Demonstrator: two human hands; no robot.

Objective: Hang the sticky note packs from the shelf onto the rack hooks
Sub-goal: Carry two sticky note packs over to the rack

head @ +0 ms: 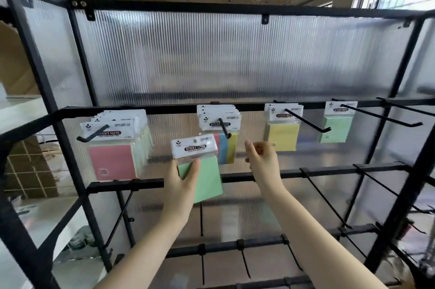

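Already well along: four rack hooks (224, 128) loaded with sticky note packs (113, 145), several hooks further right and lower down bare. Left hand (182, 178) raised, fingers (195, 167) pinching a green pack (202, 171) just below and left of the second hook, not yet hung. Right hand (261, 159) released, holding nothing, just beside that hook

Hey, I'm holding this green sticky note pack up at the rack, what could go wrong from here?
1. The left hand grips the green sticky note pack low, so its white header card may tilt and its hang hole miss the black metal hook.
2. That hook already carries a stack of striped packs; pushing on another might knock them.
3. The right hand holds nothing, so a slip would likely drop the pack.
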